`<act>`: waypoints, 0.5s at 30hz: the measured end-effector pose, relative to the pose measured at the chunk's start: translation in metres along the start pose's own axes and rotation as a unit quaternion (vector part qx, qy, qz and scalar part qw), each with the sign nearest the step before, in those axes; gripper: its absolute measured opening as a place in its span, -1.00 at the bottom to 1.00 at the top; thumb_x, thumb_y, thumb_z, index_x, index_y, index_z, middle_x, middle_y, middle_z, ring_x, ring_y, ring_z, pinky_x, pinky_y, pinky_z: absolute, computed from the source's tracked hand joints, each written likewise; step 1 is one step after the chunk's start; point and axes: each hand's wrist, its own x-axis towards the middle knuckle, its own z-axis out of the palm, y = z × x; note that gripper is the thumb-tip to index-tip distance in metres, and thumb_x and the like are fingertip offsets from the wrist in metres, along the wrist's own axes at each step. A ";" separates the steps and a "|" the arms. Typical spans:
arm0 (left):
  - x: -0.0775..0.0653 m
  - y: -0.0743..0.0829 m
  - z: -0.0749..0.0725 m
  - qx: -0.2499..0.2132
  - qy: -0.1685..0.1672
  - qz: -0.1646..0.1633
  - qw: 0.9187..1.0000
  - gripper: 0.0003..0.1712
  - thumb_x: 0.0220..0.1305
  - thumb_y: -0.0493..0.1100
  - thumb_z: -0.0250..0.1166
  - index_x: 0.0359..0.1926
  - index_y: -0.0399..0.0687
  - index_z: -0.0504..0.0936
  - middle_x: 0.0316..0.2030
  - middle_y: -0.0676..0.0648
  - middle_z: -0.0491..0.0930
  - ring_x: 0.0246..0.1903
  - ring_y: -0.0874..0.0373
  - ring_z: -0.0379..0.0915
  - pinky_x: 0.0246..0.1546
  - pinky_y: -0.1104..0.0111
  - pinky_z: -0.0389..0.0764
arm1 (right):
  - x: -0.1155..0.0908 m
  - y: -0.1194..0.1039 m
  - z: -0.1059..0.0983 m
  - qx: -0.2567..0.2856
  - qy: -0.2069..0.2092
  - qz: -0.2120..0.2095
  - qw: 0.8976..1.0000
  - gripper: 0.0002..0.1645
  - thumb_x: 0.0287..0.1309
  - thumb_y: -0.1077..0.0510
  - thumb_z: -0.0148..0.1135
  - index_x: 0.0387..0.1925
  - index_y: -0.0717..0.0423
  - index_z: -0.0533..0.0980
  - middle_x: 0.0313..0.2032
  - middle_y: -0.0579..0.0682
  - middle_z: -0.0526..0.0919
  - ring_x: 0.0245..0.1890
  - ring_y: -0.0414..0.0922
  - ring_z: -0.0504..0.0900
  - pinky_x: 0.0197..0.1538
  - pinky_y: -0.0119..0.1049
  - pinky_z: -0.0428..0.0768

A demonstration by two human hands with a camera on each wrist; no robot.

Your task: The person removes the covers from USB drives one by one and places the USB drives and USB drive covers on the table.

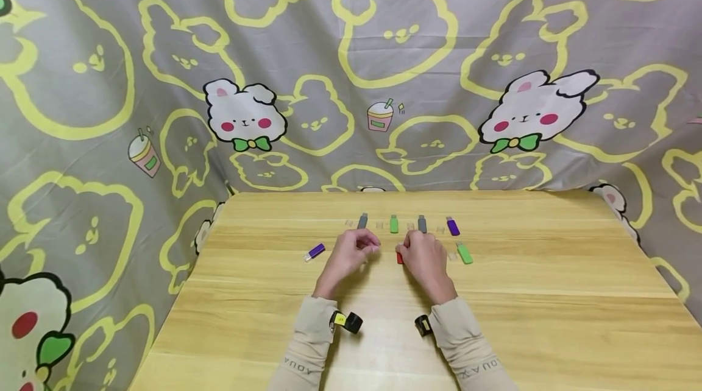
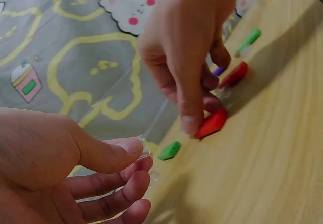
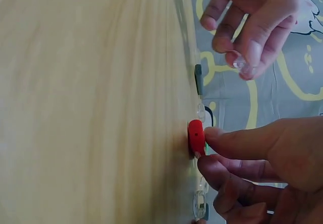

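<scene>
My left hand (image 1: 353, 251) pinches a small clear plastic cap (image 2: 145, 147) between thumb and forefinger, held above the table; the other fingers are loosely bent. To its right, my right hand (image 1: 426, 256) grips a red USB stick (image 3: 196, 135) by thumb and fingertips, low at the tabletop. In the head view most of that stick is hidden under the hand. A second red USB stick (image 2: 234, 75) lies beyond it in the left wrist view. Just past the hands is a row with a grey USB stick (image 1: 362, 221), a green one (image 1: 393, 224), another grey one (image 1: 421, 224) and a purple one (image 1: 452, 226).
On the wooden table (image 1: 263, 318), another purple USB stick (image 1: 316, 251) lies left of the hands and another green one (image 1: 464, 253) right of them. Several clear caps, such as one cap (image 1: 440, 229), lie among the sticks. A patterned curtain (image 1: 307, 25) hangs behind the table.
</scene>
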 end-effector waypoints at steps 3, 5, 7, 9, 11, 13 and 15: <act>0.002 -0.001 0.005 0.011 0.001 -0.004 1.000 -0.95 0.32 -0.39 0.38 -0.26 -0.19 0.74 -0.36 -0.04 0.69 -0.34 0.14 0.57 -0.25 0.35 0.60 | 0.001 0.001 -0.004 0.017 -0.002 0.001 1.000 -0.69 0.17 0.11 0.52 -0.59 0.07 0.59 -0.63 -0.07 0.60 -0.68 -0.12 0.48 -0.62 -0.25 0.42; 0.004 -0.002 0.009 0.026 0.002 -0.005 1.000 -0.92 0.32 -0.38 0.38 -0.24 -0.16 0.76 -0.33 -0.03 0.72 -0.32 0.18 0.57 -0.21 0.34 0.61 | 0.002 0.002 -0.009 0.031 0.003 -0.001 1.000 -0.72 0.19 0.12 0.50 -0.55 0.11 0.61 -0.62 -0.06 0.61 -0.68 -0.12 0.47 -0.63 -0.26 0.41; 0.007 -0.002 0.014 0.044 0.002 -0.004 0.999 -0.90 0.32 -0.37 0.38 -0.23 -0.14 0.78 -0.29 -0.03 0.74 -0.28 0.18 0.60 -0.16 0.32 0.63 | 0.002 0.003 -0.016 0.045 0.012 -0.004 0.999 -0.77 0.20 0.15 0.49 -0.51 0.14 0.64 -0.60 -0.04 0.63 -0.69 -0.13 0.47 -0.62 -0.27 0.41; 0.009 -0.001 0.020 0.064 0.002 -0.001 0.998 -0.88 0.34 -0.36 0.37 -0.21 -0.12 0.80 -0.26 -0.01 0.76 -0.22 0.17 0.64 -0.10 0.31 0.65 | 0.002 0.006 -0.022 0.055 0.021 -0.009 0.998 -0.81 0.20 0.18 0.48 -0.47 0.16 0.67 -0.59 -0.03 0.64 -0.68 -0.14 0.47 -0.62 -0.27 0.42; 0.011 0.000 0.025 0.083 0.004 0.003 0.997 -0.88 0.34 -0.36 0.36 -0.22 -0.11 0.81 -0.26 0.00 0.77 -0.18 0.14 0.66 -0.06 0.28 0.66 | 0.002 0.009 -0.027 0.062 0.027 -0.014 0.998 -0.84 0.21 0.20 0.47 -0.44 0.18 0.67 -0.58 -0.04 0.64 -0.67 -0.16 0.49 -0.60 -0.27 0.44; 0.012 0.001 0.030 0.103 0.008 0.005 0.995 -0.86 0.34 -0.37 0.36 -0.24 -0.10 0.82 -0.28 0.02 0.77 -0.16 0.12 0.68 -0.04 0.26 0.67 | 0.002 0.011 -0.030 0.070 0.028 -0.015 0.997 -0.86 0.22 0.21 0.46 -0.42 0.19 0.68 -0.56 -0.05 0.65 -0.65 -0.18 0.51 -0.57 -0.27 0.47; 0.014 0.001 0.034 0.125 0.014 0.008 0.992 -0.83 0.32 -0.40 0.36 -0.27 -0.09 0.82 -0.30 0.03 0.77 -0.15 0.11 0.68 -0.03 0.25 0.67 | 0.003 0.013 -0.032 0.077 0.026 -0.015 0.997 -0.87 0.23 0.22 0.44 -0.40 0.20 0.69 -0.56 -0.06 0.65 -0.64 -0.18 0.52 -0.55 -0.26 0.49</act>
